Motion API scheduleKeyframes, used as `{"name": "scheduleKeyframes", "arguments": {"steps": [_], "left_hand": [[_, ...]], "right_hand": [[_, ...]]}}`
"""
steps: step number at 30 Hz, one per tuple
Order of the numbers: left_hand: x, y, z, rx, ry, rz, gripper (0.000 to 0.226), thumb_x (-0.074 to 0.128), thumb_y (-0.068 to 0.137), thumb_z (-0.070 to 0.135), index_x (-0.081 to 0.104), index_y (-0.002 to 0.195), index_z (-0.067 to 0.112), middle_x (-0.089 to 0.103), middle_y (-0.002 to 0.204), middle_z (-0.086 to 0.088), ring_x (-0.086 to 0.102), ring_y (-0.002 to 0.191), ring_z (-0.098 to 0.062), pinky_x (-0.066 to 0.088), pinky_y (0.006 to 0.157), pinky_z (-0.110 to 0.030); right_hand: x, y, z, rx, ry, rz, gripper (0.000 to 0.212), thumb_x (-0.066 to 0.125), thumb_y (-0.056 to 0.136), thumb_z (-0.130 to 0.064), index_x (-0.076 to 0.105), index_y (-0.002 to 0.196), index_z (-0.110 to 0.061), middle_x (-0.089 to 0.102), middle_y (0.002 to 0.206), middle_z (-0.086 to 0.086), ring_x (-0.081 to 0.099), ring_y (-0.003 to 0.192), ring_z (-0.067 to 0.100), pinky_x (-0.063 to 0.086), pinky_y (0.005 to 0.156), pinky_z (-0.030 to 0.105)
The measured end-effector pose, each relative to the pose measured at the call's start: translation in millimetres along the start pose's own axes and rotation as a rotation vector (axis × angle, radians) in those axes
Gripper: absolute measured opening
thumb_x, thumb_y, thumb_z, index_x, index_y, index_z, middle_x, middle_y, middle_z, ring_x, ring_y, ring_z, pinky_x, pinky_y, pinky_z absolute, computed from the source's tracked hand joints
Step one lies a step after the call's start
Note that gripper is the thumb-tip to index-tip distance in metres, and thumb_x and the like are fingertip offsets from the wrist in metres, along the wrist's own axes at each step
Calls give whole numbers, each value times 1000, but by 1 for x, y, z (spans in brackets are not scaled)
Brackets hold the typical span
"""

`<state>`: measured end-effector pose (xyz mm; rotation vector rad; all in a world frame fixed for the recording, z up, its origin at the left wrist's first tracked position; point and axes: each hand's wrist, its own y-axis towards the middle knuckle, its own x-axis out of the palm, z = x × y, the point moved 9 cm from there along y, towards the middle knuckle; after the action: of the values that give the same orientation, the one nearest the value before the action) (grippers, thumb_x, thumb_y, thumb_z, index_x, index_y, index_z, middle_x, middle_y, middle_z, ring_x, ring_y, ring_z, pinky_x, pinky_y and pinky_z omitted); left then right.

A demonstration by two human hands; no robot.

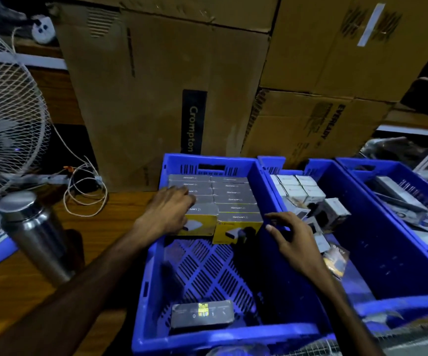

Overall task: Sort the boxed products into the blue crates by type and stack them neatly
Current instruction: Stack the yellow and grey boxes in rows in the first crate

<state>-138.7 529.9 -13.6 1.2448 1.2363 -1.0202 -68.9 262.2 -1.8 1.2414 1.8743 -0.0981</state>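
A blue crate point(153, 299) in front of me holds two rows of grey-topped yellow boxes point(236, 201) stacked at its far end. My left hand point(168, 210) rests on the left row, its fingers spread over the box tops. My right hand point(291, 238) hovers over the crate's right wall with relaxed fingers and holds nothing. One dark box point(202, 314) lies flat alone near the crate's front wall. A second blue crate point(377, 255) to the right contains white boxes point(300, 188), some neatly packed, some tumbled.
A third blue crate point(387, 173) with long flat packages stands at far right. Large cardboard cartons point(156, 86) wall off the back. A steel bottle point(35, 235), a white fan point(5, 111) and loose cables point(84, 194) occupy the wooden table at left.
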Motion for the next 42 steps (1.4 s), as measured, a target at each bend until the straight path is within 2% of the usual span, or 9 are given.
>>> {"name": "scheduleKeyframes", "arguments": {"steps": [11,15,19,23,26,30,34,38,42], "left_hand": [[32,18,6,-181,61,-225,38,79,87,19,60,120,20,61,124,-6,62,114,-30,54,90,-46],[33,17,8,-218,67,-189,34,82,85,13,64,113,14,66,115,-9,66,108,-32,58,85,-43],[28,14,15,-222,67,-152,32,79,86,8,65,115,10,69,116,-12,67,110,-32,58,83,-43],[19,1,18,-189,-30,-109,52,87,79,25,58,121,12,65,124,-15,64,115,-37,55,88,-44],[6,-17,19,-140,-162,-19,51,84,81,34,58,122,16,69,119,-14,67,112,-39,58,84,-46],[7,-55,20,-118,-574,41,56,83,80,44,66,131,26,76,118,-1,73,106,-21,59,91,-42],[18,-93,23,-111,-808,87,56,77,74,61,71,121,32,74,115,6,70,91,-11,60,86,-37],[0,-113,21,-119,-925,220,37,87,81,28,76,114,15,75,108,6,73,85,-11,61,77,-30],[-4,-124,18,-157,-1024,326,30,84,82,22,77,110,12,74,102,9,73,82,-10,62,76,-30]], "right_hand": [[3,-1,6,-52,-2,-43,18,71,95,-14,76,111,-21,72,109,-7,66,101,7,52,90,27],[6,-1,4,-77,-40,-40,17,72,94,-14,77,109,-20,73,107,-7,65,96,2,48,86,11],[16,-1,-3,-107,-129,-98,19,72,93,-20,75,113,-23,73,109,-5,68,98,11,54,85,32],[52,-9,-15,-116,-109,-521,39,73,91,-25,67,129,-26,69,126,-3,68,114,19,55,93,38],[80,-43,-30,-128,-140,-920,66,77,87,-17,53,145,-34,61,138,-11,59,123,6,49,93,22],[100,-78,-49,-213,-125,-1139,88,74,81,1,41,154,-34,58,142,-18,54,132,1,48,109,29],[115,-92,-68,-258,-57,-1185,76,73,86,-15,41,153,-35,62,136,-13,59,127,8,50,106,36],[122,-89,-76,-224,25,-1127,59,75,91,-21,54,145,-25,68,130,-9,65,119,8,54,101,39],[118,-80,-73,-200,41,-1039,48,75,91,-42,63,135,-25,71,126,-10,67,114,8,55,96,39]]}}
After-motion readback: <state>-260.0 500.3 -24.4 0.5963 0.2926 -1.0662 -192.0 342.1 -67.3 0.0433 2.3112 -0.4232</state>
